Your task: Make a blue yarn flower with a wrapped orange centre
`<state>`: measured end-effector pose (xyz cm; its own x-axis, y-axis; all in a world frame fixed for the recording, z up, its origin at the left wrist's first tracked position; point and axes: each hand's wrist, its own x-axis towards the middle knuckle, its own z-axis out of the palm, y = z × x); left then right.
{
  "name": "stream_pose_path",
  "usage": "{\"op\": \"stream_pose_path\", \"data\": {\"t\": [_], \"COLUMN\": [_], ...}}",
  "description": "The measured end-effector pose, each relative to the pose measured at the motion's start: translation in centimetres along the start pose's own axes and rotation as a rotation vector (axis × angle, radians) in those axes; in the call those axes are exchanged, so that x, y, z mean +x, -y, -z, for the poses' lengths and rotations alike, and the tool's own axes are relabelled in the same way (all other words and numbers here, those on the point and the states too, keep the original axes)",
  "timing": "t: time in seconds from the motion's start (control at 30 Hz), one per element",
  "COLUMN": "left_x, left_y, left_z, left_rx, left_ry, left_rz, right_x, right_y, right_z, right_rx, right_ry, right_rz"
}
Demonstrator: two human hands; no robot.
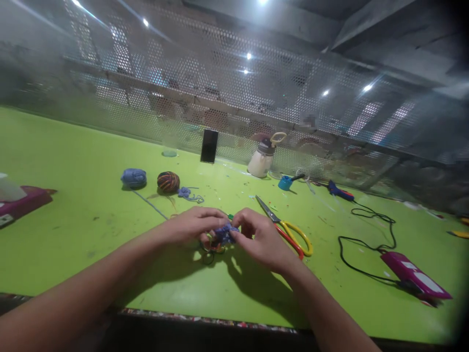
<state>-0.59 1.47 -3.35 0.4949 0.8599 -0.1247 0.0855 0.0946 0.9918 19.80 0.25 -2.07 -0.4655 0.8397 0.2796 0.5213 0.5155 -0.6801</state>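
Observation:
Between my two hands is a small piece of purple-blue yarn work [226, 234], held just above the green table. My left hand [194, 224] is closed on its left side, fingers curled round it. On the right side, my right hand [262, 238] pinches it between thumb and fingers. A small green tip [230, 216] shows behind the piece; its kind cannot be made out. Dark and coloured strands hang under my left fingers. A strand runs from the blue yarn ball [134, 178] towards my left hand. Beside it sits a multicoloured yarn ball [168, 182].
Scissors [286, 227] with red and yellow handles lie beside my right hand. A small purple yarn piece [187, 192], a phone [209, 145], a white bottle [261, 160], and a blue pot [285, 183] stand or lie farther back. At right, a black cord reaches a magenta box [415, 275].

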Motion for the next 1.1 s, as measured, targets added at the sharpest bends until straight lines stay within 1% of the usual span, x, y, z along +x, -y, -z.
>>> {"op": "stream_pose_path", "data": {"t": [0.1,0.17,0.3,0.37,0.43,0.57,0.63,0.7,0.8,0.9,0.97,1.03,1.1], "left_x": [0.0,0.0,0.2,0.3,0.3,0.0,-0.3,-0.7,-1.0,-1.3,-1.4,-1.4,-1.5], "left_y": [-0.7,-0.9,-1.0,-1.0,-1.0,-0.5,-0.3,-0.1,-0.1,-0.2,-0.3,-0.3,-0.3], "left_z": [-0.8,-0.9,-0.3,0.2,0.6,1.0,1.1,1.1,1.2,1.2,1.1,1.0,0.9], "left_rx": [0.09,0.077,0.029,0.024,0.028,0.057,0.057,0.06,0.08,0.088,0.094,0.105,0.129], "left_ry": [0.022,0.057,0.113,0.152,0.204,0.29,0.322,0.348,0.38,0.374,0.355,0.33,0.305], "left_rz": [0.036,0.037,-0.024,-0.064,-0.099,-0.172,-0.183,-0.183,-0.191,-0.213,-0.219,-0.21,-0.201], "right_x": [0.0,0.1,0.3,0.5,0.5,0.5,0.4,0.3,0.2,-0.1,-0.4,-0.7,-0.9], "right_y": [-0.2,-0.4,-0.7,-0.8,-1.0,-1.4,-1.4,-1.3,-0.6,0.4,1.1,1.6,1.9], "right_z": [-0.3,-0.5,0.1,0.7,1.2,1.6,1.6,1.6,1.7,2.0,2.1,2.0,1.9], "right_rx": [0.005,0.047,0.299,0.399,0.428,0.487,0.51,0.517,0.529,0.499,0.424,0.347,0.281], "right_ry": [-0.011,-0.025,-0.103,-0.116,-0.055,0.181,0.239,0.245,0.267,0.319,0.272,0.204,0.172], "right_rz": [-0.016,-0.029,-0.095,-0.147,-0.177,-0.155,-0.151,-0.152,-0.117,-0.103,-0.08,-0.031,0.018]}}
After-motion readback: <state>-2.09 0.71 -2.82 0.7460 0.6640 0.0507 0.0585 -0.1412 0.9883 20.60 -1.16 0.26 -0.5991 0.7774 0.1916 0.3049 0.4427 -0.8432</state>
